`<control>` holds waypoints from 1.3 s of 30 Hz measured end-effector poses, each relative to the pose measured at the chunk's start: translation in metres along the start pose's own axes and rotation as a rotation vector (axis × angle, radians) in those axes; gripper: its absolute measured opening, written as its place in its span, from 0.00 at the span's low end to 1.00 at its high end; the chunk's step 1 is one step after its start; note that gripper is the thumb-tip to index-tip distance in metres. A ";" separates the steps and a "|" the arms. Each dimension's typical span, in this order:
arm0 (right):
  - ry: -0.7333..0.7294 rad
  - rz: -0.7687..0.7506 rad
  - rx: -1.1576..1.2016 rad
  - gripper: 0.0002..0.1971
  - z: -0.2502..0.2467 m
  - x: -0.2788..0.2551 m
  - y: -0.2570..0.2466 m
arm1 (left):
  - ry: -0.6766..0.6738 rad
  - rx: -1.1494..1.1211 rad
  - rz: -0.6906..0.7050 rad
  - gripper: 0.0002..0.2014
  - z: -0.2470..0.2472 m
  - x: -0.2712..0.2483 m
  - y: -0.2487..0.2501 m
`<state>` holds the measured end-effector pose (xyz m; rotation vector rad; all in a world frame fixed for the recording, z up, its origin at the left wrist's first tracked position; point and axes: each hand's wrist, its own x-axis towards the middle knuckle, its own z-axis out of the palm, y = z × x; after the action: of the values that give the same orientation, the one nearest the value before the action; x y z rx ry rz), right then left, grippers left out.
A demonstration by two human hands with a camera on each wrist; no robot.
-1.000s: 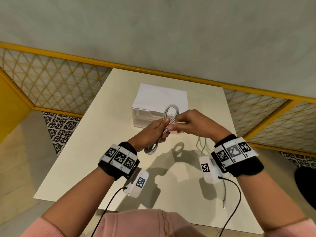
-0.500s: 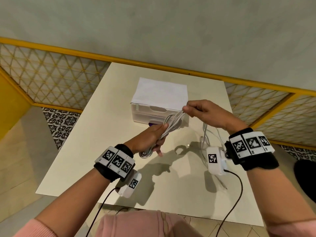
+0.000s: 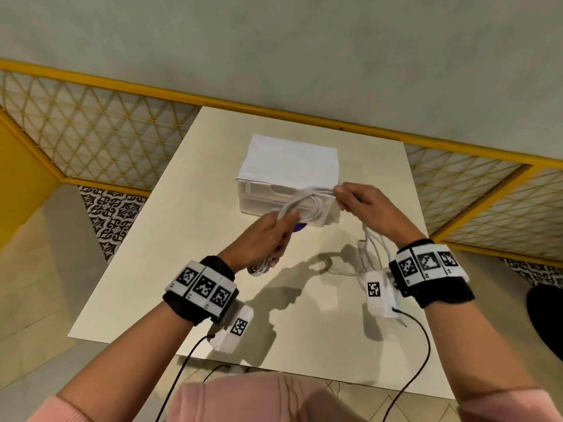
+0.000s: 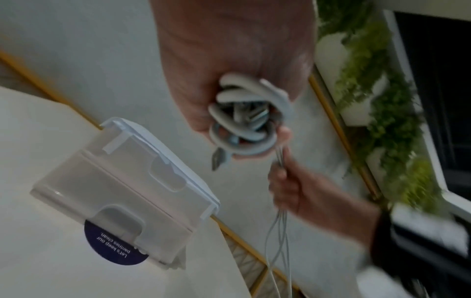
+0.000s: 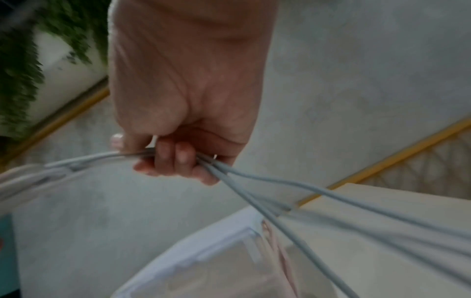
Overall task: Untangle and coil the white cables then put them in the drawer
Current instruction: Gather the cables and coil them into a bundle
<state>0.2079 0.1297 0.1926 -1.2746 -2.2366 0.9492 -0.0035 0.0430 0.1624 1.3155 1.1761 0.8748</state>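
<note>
My left hand (image 3: 268,236) grips a coil of white cables (image 3: 307,205) above the cream table (image 3: 182,269), in front of the white drawer box (image 3: 289,166). In the left wrist view the coil (image 4: 244,119) fills that fist (image 4: 229,70), with a metal plug sticking out below. My right hand (image 3: 362,205) pinches several cable strands at the coil's far end, level with the drawer box's front. In the right wrist view the strands (image 5: 280,191) run from the curled fingers (image 5: 178,159) down to the table. Loose cable (image 3: 373,248) hangs beneath my right hand. The drawer (image 4: 132,193) looks closed.
A round dark blue sticker (image 4: 114,246) sits at the drawer box's lower front. A yellow rail with lattice panels (image 3: 91,132) borders the table at the far side and both flanks. Green plants (image 4: 377,100) hang on the wall at the right.
My right hand has drawn the strands up and to the right, away from my left hand, stretching the loop over the drawer box. My left hand stays gripping the coil.
</note>
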 end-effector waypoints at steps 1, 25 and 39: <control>0.027 0.022 0.035 0.20 0.007 -0.004 0.008 | 0.066 -0.035 0.013 0.23 -0.003 0.002 0.000; -0.215 0.127 -0.054 0.17 0.070 -0.008 -0.028 | 0.156 -0.071 -0.059 0.22 0.019 0.026 -0.023; -0.416 0.277 -0.143 0.23 0.075 0.003 -0.034 | 0.186 -0.254 -0.014 0.19 0.024 0.031 -0.023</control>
<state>0.1392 0.0925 0.1650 -1.6051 -2.5171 1.2735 0.0236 0.0644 0.1328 1.0357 1.1710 1.1158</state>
